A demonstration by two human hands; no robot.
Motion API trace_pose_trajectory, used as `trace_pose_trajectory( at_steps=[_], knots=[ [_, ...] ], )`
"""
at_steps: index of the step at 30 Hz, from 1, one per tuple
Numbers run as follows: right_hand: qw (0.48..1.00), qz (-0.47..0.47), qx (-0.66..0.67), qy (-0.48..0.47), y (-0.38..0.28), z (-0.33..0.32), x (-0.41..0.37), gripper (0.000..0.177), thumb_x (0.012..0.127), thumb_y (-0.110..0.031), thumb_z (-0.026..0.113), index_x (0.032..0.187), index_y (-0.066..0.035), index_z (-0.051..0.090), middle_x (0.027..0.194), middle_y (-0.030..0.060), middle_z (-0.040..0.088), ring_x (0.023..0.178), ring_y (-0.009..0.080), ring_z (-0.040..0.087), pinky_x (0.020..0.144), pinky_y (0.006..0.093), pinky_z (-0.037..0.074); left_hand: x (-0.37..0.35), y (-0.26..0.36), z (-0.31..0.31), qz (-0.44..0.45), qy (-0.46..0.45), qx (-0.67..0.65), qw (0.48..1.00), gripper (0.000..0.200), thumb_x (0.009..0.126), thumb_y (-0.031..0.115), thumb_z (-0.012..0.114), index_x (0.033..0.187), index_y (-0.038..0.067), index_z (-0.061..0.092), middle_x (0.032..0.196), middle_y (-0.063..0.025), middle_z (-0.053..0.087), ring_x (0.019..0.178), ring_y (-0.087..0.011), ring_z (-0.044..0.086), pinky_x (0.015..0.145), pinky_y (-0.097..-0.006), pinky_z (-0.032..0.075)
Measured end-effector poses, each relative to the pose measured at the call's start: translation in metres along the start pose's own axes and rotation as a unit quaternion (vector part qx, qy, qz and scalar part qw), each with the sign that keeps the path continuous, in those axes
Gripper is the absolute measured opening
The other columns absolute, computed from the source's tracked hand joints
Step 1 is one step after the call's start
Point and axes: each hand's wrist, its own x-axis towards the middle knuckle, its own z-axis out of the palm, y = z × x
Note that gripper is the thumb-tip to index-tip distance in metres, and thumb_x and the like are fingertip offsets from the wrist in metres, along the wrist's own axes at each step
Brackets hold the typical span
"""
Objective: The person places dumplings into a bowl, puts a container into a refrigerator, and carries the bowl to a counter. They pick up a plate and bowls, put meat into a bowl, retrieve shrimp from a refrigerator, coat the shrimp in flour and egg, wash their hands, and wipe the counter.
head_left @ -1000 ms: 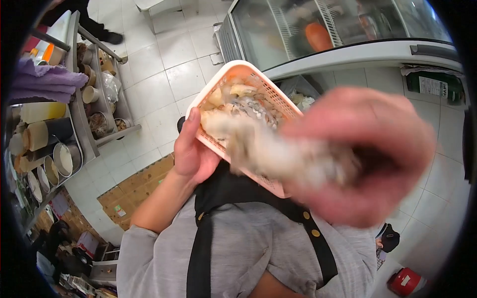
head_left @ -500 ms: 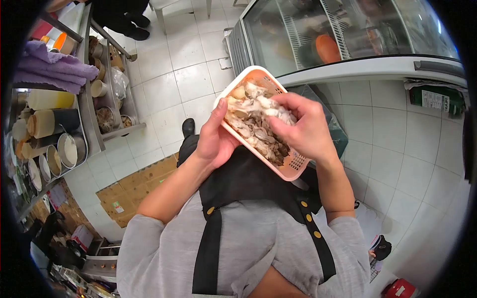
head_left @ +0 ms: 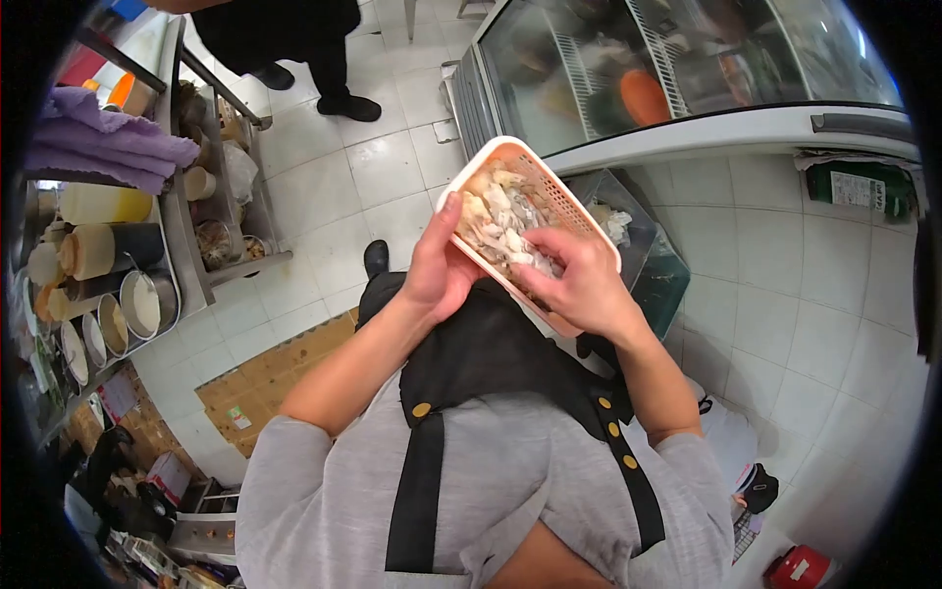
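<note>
A pink and white perforated basket [head_left: 574,211] is held tilted in front of my apron. Pale, greyish pieces of raw seafood [head_left: 500,211] lie inside it. My left hand [head_left: 439,267] grips the basket's left edge, with the thumb up over the rim. My right hand [head_left: 571,278] reaches into the basket from the right, its thumb and fingers closed around some of the pieces.
A glass-doored fridge [head_left: 677,131] stands at the upper right. Metal shelving [head_left: 196,231] with bottles, tubs and a purple towel [head_left: 108,142] is at the left. A person in black [head_left: 285,39] stands at the top left. Cardboard [head_left: 265,378] lies on the tiled floor.
My right hand has moved down and left within the basket, and the pieces lie differently. The person in black has moved right and further into view. A transparent bin now shows behind the basket.
</note>
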Motion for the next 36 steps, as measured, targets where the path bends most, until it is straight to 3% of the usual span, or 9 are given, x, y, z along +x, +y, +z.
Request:
trace_pose_trajectory(
  at_steps=[4,7,14,16,27,28,30,34,36],
  knots=[
    [0.999,-0.044,-0.003,0.01,-0.006,0.013,-0.003,0.027,0.078,-0.014,0.066,0.099,0.0,0.06,0.079,0.0223,0.063,0.074,0.0359,0.064,0.068,0.0391,0.049,-0.001,0.001,-0.005,0.019,0.022,0.011,1.0,0.058,0.091,0.047,0.047,0.132,0.009,0.034,0.124,-0.0116,0.049,0.111,-0.0254,0.054,0.085,-0.0463,0.051],
    [0.994,-0.033,0.105,0.004,-0.005,0.032,-0.001,0.027,0.078,-0.012,0.065,0.1,0.001,0.057,0.079,0.0229,0.063,0.076,0.0394,0.062,0.068,0.0416,0.049,-0.006,0.009,-0.011,0.032,0.026,0.024,0.999,0.057,0.091,0.047,0.047,0.132,0.009,0.034,0.123,-0.0111,0.05,0.109,-0.0252,0.055,0.084,-0.0473,0.051],
    [0.999,-0.039,0.023,-0.02,-0.012,0.056,0.0,0.031,0.077,-0.015,0.066,0.101,0.0,0.054,0.079,0.023,0.063,0.078,0.0399,0.062,0.071,0.0432,0.048,-0.026,0.018,-0.03,0.056,0.043,0.031,0.997,0.055,0.091,0.046,0.047,0.13,0.009,0.035,0.12,-0.0113,0.051,0.108,-0.025,0.055,0.082,-0.0484,0.052],
    [0.997,-0.036,-0.003,-0.069,-0.013,0.056,0.006,0.034,0.075,-0.015,0.071,0.101,-0.001,0.055,0.087,0.0117,0.063,0.083,0.0231,0.062,0.075,0.0332,0.046,-0.035,0.015,-0.032,0.07,0.052,0.027,0.996,0.055,0.091,0.047,0.047,0.13,0.01,0.036,0.12,-0.011,0.051,0.107,-0.0246,0.055,0.081,-0.0481,0.052],
    [0.935,-0.226,-0.015,-0.273,-0.011,0.105,0.009,0.052,0.067,-0.019,0.077,0.11,-0.003,0.051,0.096,0.0125,0.058,0.095,0.024,0.056,0.08,0.0347,0.045,-0.119,-0.03,-0.046,0.311,0.164,0.037,0.935,0.055,0.091,0.046,0.044,0.135,0.014,0.035,0.121,-0.0097,0.053,0.105,-0.0221,0.058,0.079,-0.043,0.055],
    [0.926,-0.237,0.001,-0.293,0.049,0.075,0.03,0.056,0.066,-0.02,0.079,0.111,-0.003,0.051,0.096,0.0131,0.058,0.096,0.0243,0.055,0.08,0.0346,0.045,-0.069,-0.068,-0.027,0.327,0.2,0.053,0.922,0.055,0.091,0.046,0.044,0.135,0.014,0.035,0.121,-0.0097,0.053,0.105,-0.0221,0.058,0.079,-0.043,0.055],
    [0.905,-0.242,0.012,-0.351,0.047,0.072,0.038,0.06,0.063,-0.021,0.08,0.113,-0.004,0.05,0.094,0.012,0.057,0.095,0.0223,0.055,0.08,0.0346,0.045,-0.069,-0.082,-0.032,0.335,0.214,0.015,0.917,0.055,0.092,0.046,0.043,0.135,0.013,0.035,0.121,-0.0101,0.053,0.105,-0.0231,0.058,0.081,-0.0437,0.054],
    [0.861,-0.229,0.089,-0.445,0.066,0.083,0.065,0.05,0.069,-0.004,0.072,0.113,-0.002,0.049,0.094,0.009,0.06,0.09,0.0149,0.058,0.077,0.0285,0.048,-0.069,-0.108,-0.043,0.377,0.287,-0.007,0.881,0.055,0.09,0.051,0.044,0.13,0.014,0.04,0.12,-0.0102,0.054,0.105,-0.0252,0.058,0.08,-0.0482,0.052],
    [0.791,-0.164,0.265,-0.527,0.076,0.078,0.094,0.045,0.072,-0.001,0.069,0.112,0.0,0.049,0.096,0.0107,0.063,0.087,0.0148,0.06,0.072,0.0247,0.049,-0.053,-0.106,-0.033,0.389,0.313,-0.022,0.866,0.056,0.088,0.053,0.046,0.128,0.013,0.041,0.119,-0.0099,0.054,0.106,-0.0259,0.057,0.08,-0.051,0.051]
  ],
)
